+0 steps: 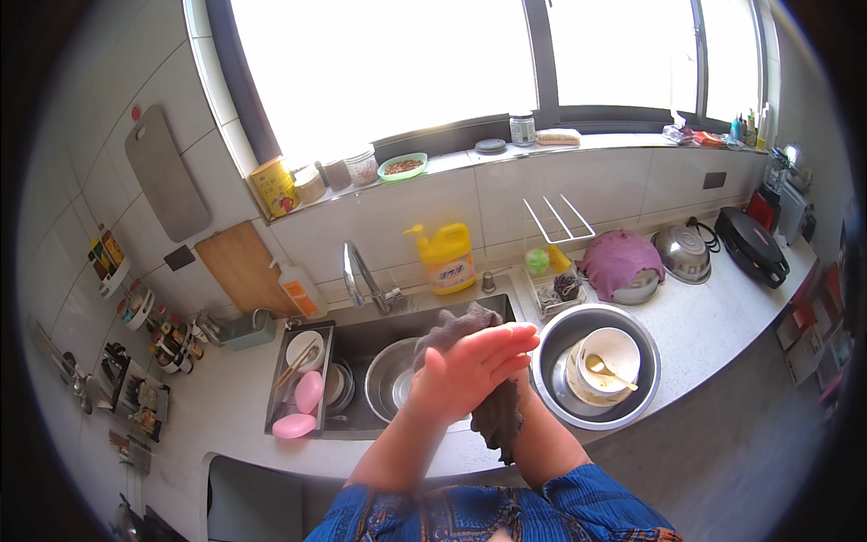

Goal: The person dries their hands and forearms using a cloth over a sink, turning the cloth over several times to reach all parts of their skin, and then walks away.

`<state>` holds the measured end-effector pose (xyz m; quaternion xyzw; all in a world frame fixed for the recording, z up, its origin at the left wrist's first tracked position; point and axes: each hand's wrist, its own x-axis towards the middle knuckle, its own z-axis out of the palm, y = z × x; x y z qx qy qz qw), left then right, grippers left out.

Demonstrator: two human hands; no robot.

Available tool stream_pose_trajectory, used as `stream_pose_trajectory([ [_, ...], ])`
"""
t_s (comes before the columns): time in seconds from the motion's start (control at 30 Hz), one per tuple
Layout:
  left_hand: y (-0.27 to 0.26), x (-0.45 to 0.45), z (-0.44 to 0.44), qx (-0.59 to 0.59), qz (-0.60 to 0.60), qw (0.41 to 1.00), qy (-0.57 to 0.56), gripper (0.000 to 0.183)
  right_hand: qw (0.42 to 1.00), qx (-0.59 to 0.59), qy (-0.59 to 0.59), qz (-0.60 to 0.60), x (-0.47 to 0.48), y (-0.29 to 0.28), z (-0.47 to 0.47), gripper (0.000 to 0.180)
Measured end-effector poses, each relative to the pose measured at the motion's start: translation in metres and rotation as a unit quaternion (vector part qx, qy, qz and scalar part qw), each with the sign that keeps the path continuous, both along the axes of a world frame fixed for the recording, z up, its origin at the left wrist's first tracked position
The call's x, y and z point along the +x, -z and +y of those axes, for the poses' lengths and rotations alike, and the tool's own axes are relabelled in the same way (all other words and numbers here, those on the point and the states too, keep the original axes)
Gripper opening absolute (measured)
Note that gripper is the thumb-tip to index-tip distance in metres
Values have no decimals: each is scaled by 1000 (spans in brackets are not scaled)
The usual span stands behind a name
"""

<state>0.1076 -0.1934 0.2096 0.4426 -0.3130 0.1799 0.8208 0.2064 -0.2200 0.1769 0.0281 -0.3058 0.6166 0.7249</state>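
A dark grey cloth (498, 420) is pressed between my two hands in front of the sink (349, 433). My left hand (467, 372) lies over it with fingers straight and thumb raised. Most of my right hand (521, 376) is hidden behind the left hand and the cloth; its exact grip does not show. The cloth sticks out above the left hand and hangs down below it. Beneath the hands, a metal basin (381, 383) stands in the sink, partly covered by my left hand and forearm.
Right of my hands, a steel pot (552, 406) holds stacked white bowls (620, 345) and a gold spoon (609, 372). A drain tray (271, 413) with a pink soap box (294, 425) sits on the sink's left. Behind are the faucet (352, 274) and yellow detergent jug (447, 257).
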Motion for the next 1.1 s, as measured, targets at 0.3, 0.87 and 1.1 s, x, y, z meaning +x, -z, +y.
stream_pose_trajectory([
  [0.3, 41, -14, 4, -230, 84, 966, -78, 42, 996, -9, -81, 40, -3, 11, -5, 54],
  [0.87, -11, -41, 19, 60, 275, 957, -65, 58, 974, -155, 131, -99, -8, -48, -32, 47],
  [1.1, -40, -47, 24, 73, 19, 981, -177, 52, 942, -99, -52, 317, -20, 39, -29, 47],
])
